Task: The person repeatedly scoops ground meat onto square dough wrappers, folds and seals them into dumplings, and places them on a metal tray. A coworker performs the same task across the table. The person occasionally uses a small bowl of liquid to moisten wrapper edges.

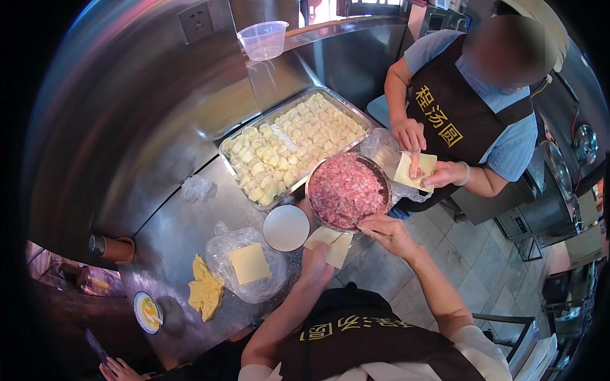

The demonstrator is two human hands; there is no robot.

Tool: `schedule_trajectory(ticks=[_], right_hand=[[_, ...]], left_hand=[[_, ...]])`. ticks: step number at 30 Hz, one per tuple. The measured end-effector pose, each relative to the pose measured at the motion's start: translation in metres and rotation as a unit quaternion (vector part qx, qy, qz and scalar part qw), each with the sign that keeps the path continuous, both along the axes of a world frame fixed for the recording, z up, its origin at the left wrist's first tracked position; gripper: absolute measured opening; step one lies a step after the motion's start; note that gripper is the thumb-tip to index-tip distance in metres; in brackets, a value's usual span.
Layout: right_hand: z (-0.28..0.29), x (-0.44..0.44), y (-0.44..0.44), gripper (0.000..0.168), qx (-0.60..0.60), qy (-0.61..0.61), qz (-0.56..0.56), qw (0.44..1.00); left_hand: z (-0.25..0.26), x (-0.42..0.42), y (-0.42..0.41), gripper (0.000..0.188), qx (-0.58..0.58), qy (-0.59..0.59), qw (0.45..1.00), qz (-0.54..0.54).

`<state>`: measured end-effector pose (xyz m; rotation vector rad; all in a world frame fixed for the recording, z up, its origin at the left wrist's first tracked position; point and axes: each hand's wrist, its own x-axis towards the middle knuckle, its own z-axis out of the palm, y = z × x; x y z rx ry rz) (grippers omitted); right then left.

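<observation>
My left hand [315, 263] holds a square yellow dough wrapper [339, 250] at the near edge of a metal bowl [380, 174]. Minced raw meat [347, 190] fills that bowl. At the bowl's near right rim is my right hand [390, 233], fingers drawn together beside the meat; whether they pinch a tool is hidden. A white round bowl [286, 228] stands left of the meat. Farther left, a square of dough wrappers [249, 263] lies on a clear plastic bag [224, 281]. Behind the bowls, folded wontons [267, 164] sit in rows in a metal tray [353, 108].
Across the bowl, a co-worker's hand [445, 174] holds a wrapper [415, 170] with meat on it. Yellow cloth [205, 288], crumpled plastic [198, 187], a patterned bowl [147, 312] and a brown cup [119, 250] are at left. A clear tub [263, 40] stands on the ledge.
</observation>
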<state>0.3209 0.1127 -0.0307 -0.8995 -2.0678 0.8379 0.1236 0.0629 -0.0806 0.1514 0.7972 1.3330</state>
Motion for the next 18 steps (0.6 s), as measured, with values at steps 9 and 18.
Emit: schedule_trajectory(ticks=[9,18], right_hand=[[0.012,0.002,0.003,0.017,0.017,-0.013,-0.031,0.999],[0.005,0.008,-0.004,0.016,-0.020,0.013,-0.043,0.999]], left_hand=[[-0.006,-0.005,0.005,0.035,-0.022,-0.004,0.999,0.030],[-0.013,-0.006,0.010,0.028,-0.026,-0.021,0.998,0.049]])
